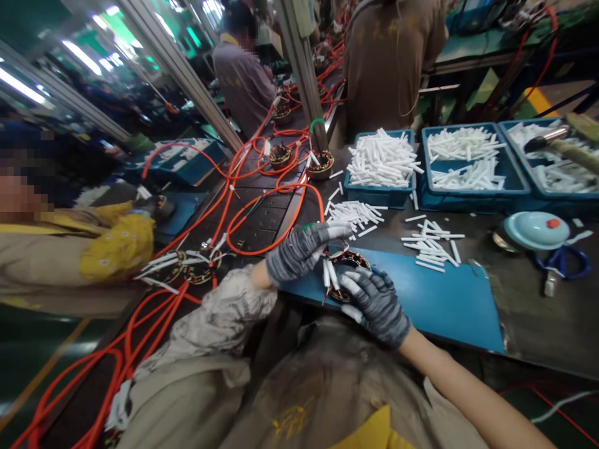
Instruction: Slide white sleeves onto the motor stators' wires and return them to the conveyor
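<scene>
A ring-shaped motor stator (349, 259) with copper windings lies on a blue mat (440, 299) in front of me. Two white sleeves (330, 274) stick up at its left side, by its leads. My right hand (374, 302), in a grey glove with white fingertips, is curled over the stator's right and near rim, gripping it. Left of the stator, my left hand (306, 249) in a matching glove has its fingers stretched out towards a loose pile of white sleeves (355, 215). Nothing shows clearly between those fingers; its thumb is partly hidden.
Blue bins of white sleeves (381, 165) line the back right. A smaller sleeve heap (433, 243), a light-blue lidded container (536, 231) and blue-handled scissors (568, 262) lie at right. Orange cables (243, 227) and more stators (281, 156) spread leftward. A co-worker's yellow sleeve (119, 246) is at left.
</scene>
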The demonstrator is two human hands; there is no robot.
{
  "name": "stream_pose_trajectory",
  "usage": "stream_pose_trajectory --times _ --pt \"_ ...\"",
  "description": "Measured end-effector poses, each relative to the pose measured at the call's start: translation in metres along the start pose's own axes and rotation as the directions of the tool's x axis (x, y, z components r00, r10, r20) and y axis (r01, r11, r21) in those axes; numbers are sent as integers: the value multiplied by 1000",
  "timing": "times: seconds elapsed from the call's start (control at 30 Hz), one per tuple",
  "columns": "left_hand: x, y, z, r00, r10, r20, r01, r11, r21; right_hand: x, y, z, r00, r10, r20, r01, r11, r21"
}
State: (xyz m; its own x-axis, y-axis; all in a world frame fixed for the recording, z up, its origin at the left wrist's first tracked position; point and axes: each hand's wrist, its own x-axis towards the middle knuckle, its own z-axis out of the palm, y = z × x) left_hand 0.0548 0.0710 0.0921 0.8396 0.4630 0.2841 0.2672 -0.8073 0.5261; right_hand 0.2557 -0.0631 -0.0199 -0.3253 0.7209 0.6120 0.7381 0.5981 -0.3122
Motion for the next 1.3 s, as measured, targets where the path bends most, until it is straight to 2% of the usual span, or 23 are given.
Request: stream_pose_trajectory --times 0.03,0.1,0.13,0.2,0.27,0.3,0.4,0.43,0.5,0.57,0.63,0.67,0.77,0.83,0.9,0.97,1.03,1.07,1.1,1.17,1.23,1.3 --pt "3 -12 -4 996 14 90 -23 995 99 2 -3 4 999 -7 37 8 1000 -12" --pt "7 -36 -3 951 -93 295 2 956 294 4 -6 13 996 5 93 -2 999 -38" --pt "7 -45 0 913 -182 366 31 924 382 4 -5 16 994 11 108 -6 999 -44" --pt "1 -51 5 848 -312 429 76 871 485 3 1 19 993 -5 122 10 999 -38" --pt "-13 -39 1 833 -322 451 92 883 460 1 13 14 989 -72 129 71 997 8" --pt "-21 -28 -4 831 -297 470 103 913 394 0 21 8 984 -123 131 118 992 46" --pt "-38 14 -23 800 -181 572 165 983 81 2 47 -13 960 -246 138 220 959 177" --pt "-40 24 -27 801 -169 574 196 980 16 5 55 -20 959 -243 145 210 955 209" --pt "-35 32 -29 843 -223 490 273 962 -31 11 65 -31 966 -198 164 151 954 259" --pt "-24 20 -21 890 -339 306 366 930 -33 16 68 -38 975 -123 185 61 949 308" --pt "-12 -2 -9 893 -430 135 441 895 -70 16 65 -42 978 -27 206 -47 938 344" --pt "-8 -12 -4 885 -455 96 464 879 -108 15 63 -43 976 24 215 -101 930 353" --pt "2 -30 4 869 -479 122 493 822 -286 6 56 -42 971 119 208 -187 919 346" --pt "9 -27 5 870 -473 142 487 777 -399 1 54 -40 974 110 197 -174 923 342" --pt "17 -19 8 889 -427 166 455 784 -422 -1 53 -36 978 99 181 -158 925 347" --pt "27 -8 15 907 -309 286 395 862 -319 0 51 -34 977 155 145 -195 926 323" --pt "34 1 24 880 -211 426 285 951 -117 3 49 -35 968 232 98 -249 940 234" --pt "36 4 28 865 -192 463 222 975 -10 4 46 -35 965 251 80 -262 950 170" --pt "37 6 31 862 -191 469 171 982 85 5 44 -36 964 257 71 -263 960 100" --pt "33 7 32 891 -214 401 132 966 222 7 39 -38 966 249 71 -247 969 -31" --pt "26 5 29 922 -231 310 140 947 289 9 33 -39 967 246 62 -236 963 -132" --pt "18 3 26 934 -243 261 162 941 297 11 29 -39 969 242 53 -228 955 -191"
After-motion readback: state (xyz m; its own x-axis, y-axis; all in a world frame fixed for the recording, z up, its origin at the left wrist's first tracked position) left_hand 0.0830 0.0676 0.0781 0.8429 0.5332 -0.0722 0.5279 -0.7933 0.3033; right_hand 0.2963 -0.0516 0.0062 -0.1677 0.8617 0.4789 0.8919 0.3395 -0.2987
